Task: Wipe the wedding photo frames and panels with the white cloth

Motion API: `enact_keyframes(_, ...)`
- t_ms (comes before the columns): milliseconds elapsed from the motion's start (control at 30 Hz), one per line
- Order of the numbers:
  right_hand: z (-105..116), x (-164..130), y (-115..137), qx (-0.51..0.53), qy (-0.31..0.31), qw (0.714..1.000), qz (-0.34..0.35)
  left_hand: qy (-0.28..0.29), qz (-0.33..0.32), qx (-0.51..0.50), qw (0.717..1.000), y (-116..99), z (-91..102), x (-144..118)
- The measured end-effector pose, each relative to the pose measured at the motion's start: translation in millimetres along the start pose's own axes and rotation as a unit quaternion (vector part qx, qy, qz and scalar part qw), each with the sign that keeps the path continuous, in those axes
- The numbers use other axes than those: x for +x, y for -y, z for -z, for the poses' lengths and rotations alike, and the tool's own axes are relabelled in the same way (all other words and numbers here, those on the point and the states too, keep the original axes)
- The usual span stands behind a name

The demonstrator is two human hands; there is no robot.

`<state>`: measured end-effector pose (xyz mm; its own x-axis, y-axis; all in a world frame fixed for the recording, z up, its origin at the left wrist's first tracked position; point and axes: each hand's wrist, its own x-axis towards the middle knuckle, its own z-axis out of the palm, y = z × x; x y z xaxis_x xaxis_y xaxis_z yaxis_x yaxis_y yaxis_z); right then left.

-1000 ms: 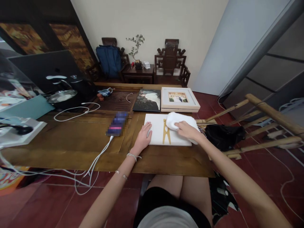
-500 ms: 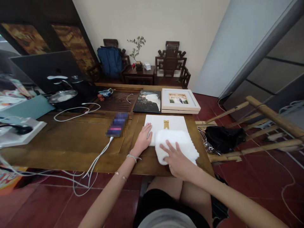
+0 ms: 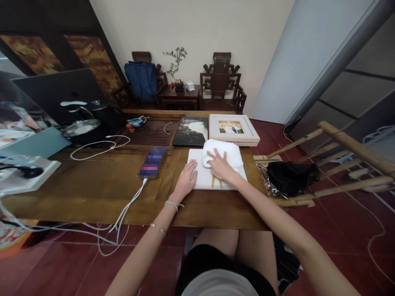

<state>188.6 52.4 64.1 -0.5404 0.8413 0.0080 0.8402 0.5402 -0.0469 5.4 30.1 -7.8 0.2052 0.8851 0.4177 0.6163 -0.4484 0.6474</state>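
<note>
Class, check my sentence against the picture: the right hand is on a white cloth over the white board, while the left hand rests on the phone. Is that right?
Not quite: the left hand rests at the left edge of the white board; the phone lies apart, as the head view shows. The right hand is on the white cloth over the board.

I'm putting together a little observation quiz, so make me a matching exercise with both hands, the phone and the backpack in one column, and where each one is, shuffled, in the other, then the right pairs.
Things
1. left hand
2. right hand
3. phone
4. backpack

Places
A. on a dark wooden chair by the wall
B. on the white cloth, fingers spread
C. at the end of a white cable
D. at the left edge of the white panel

Right pairs: 1-D, 2-B, 3-C, 4-A
</note>
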Motion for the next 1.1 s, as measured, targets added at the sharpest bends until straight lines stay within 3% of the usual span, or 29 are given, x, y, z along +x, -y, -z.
enact_keyframes(167, -12.0, -45.7, 42.2, -0.032, 0.009, 0.999, 0.018, 0.007, 0.008, 0.004, 1.0, -2.6, 0.2, 0.3)
enact_keyframes(267, -6.6, -84.7, 64.3, -0.017, 0.032, 0.998, 0.043, 0.008, 0.015, 0.007, 1.0, -3.5, 0.2, 1.0)
enact_keyframes(367, 3.9, -103.8, 74.8, 0.013, 0.07, 0.996, 0.06, 0.01, 0.017, 0.01, 1.0, -3.6, 0.2, 1.4)
enact_keyframes(467, 11.5, -91.6, 67.1, 0.03, 0.073, 0.996, 0.047, 0.013, 0.017, 0.011, 1.0, -2.6, -0.4, 1.4)
enact_keyframes(700, 10.3, -0.1, 15.1, 0.011, 0.039, 0.999, -0.036, 0.012, 0.006, 0.004, 1.0, 3.1, -3.2, -0.1)
enact_keyframes(800, 6.1, 15.0, 12.9, -0.009, 0.031, 0.998, -0.052, 0.013, 0.008, 0.004, 1.0, 3.9, -3.5, -0.3)
enact_keyframes(900, 2.9, -1.7, 28.7, -0.024, 0.043, 0.998, -0.04, 0.011, 0.008, 0.007, 1.0, 3.7, -3.7, 0.1)
enact_keyframes(1100, 11.1, -83.2, 74.4, 0.007, 0.073, 0.997, 0.023, 0.008, 0.007, 0.016, 1.0, 2.9, -3.9, 0.6)
